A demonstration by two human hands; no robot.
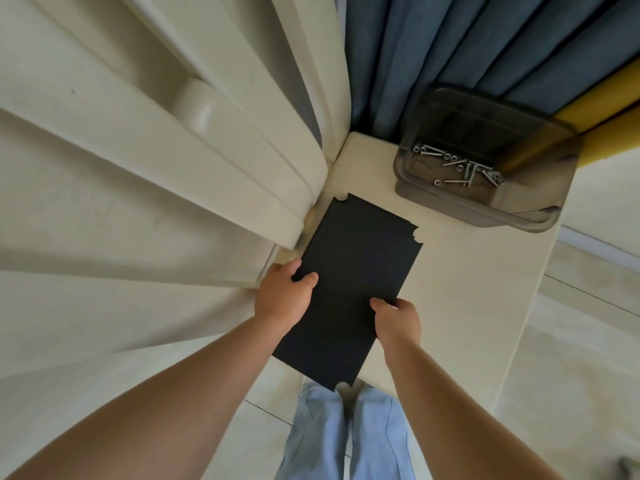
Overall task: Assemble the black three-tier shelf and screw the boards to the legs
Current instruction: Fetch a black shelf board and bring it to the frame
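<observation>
Head view: your left hand [284, 296] and right hand [398, 320] grasp the black board [349, 278] by its long edges over the table [467, 289] — thin, stiff, light; keep clear of the notched corners.

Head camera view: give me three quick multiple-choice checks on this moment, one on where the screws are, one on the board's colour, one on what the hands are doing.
1. Where are the screws?
A. Loose on the table
B. Inside the smoky clear bin
C. On the board

2. What colour is the board?
A. Black
B. White
C. Yellow

3. What are the hands doing?
A. Both idle and apart from the board
B. Only one on the board
C. Both holding the board

Answers:
1. B, the screws lie on the floor of the bin at the table's far right.
2. A, it is plain black against the cream table.
3. C, the left hand grips its left edge and the right hand its right edge.
</observation>
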